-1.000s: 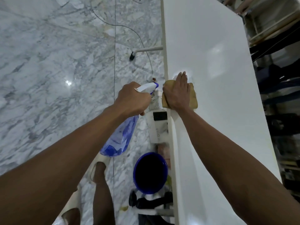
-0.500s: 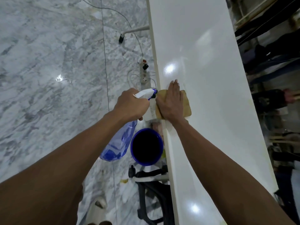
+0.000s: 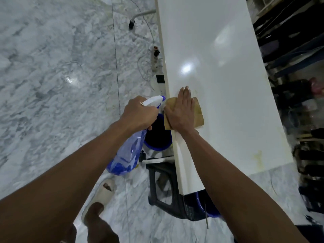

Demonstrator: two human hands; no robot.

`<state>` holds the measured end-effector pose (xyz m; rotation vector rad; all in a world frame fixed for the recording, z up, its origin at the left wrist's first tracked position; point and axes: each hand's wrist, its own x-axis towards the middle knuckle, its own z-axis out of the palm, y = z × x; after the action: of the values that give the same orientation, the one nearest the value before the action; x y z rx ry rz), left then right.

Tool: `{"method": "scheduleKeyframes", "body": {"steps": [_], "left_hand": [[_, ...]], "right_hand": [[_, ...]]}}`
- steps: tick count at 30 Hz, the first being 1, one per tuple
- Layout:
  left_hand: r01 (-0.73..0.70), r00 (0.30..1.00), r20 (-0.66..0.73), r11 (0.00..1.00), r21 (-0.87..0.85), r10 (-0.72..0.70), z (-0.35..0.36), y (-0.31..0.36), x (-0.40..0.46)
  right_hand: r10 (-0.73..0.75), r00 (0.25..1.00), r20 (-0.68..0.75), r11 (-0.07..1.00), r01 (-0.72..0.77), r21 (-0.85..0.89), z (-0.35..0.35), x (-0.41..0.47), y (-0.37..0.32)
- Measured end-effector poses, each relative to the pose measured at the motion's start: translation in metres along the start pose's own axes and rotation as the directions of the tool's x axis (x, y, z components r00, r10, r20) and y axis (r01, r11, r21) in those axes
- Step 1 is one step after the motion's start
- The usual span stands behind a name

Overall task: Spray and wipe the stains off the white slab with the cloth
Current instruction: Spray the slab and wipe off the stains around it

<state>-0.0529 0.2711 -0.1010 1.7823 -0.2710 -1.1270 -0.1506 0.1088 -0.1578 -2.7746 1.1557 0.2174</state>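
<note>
Slid nearer along the white slab [image 3: 219, 71] since half a second ago; right hand [image 3: 182, 111] flat, fingers straight, pressing cloth [image 3: 199, 113] at the slab's left edge; left hand [image 3: 138, 114] curled round spray bottle [image 3: 128, 155] beside the slab.

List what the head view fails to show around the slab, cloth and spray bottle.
- Slab under the cloth: covered by cloth and right hand.
- Spray bottle trigger: hidden inside the left hand.
- Blue bucket contents: dark, partly behind hand and slab edge.
- Slab's far end: cut off by the top edge.
- Shelves at right: blurred.
</note>
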Motion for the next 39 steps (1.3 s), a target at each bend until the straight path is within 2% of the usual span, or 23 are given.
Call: {"method": "scheduleKeyframes", "body": {"steps": [10, 14, 18, 28, 34, 37, 39], "left_hand": [[-0.024, 1.0, -0.011, 0.99, 0.139, 0.026, 0.039, -0.038, -0.093], [-0.032, 0.999, 0.01, 0.993, 0.111, 0.031, 0.047, -0.062, -0.127], [-0.038, 0.999, 0.021, 0.983, 0.182, 0.035, 0.061, -0.076, -0.155], [-0.034, 0.999, -0.016, 0.988, 0.152, 0.037, 0.109, -0.073, -0.176], [0.008, 0.997, -0.08, 0.99, 0.137, 0.003, 0.123, -0.054, -0.172], [0.014, 0.996, -0.091, 0.993, 0.113, -0.003, 0.119, -0.045, -0.175], [0.019, 0.995, -0.098, 0.996, 0.093, -0.01, 0.116, -0.04, -0.179]], "right_hand": [[0.025, 1.0, -0.004, 1.0, -0.025, -0.016, 0.023, -0.118, 0.033], [-0.003, 1.0, 0.003, 1.0, 0.003, -0.029, 0.03, -0.161, 0.045], [-0.037, 0.999, 0.013, 0.998, 0.038, -0.045, 0.033, -0.189, 0.054], [-0.214, 0.975, 0.063, 0.968, 0.22, -0.123, 0.038, -0.224, 0.075], [-0.396, 0.913, 0.095, 0.912, 0.404, -0.077, 0.041, -0.227, 0.092], [-0.447, 0.891, 0.076, 0.894, 0.449, 0.001, 0.037, -0.227, 0.098], [-0.496, 0.858, 0.13, 0.868, 0.494, 0.051, 0.032, -0.231, 0.107]]}}
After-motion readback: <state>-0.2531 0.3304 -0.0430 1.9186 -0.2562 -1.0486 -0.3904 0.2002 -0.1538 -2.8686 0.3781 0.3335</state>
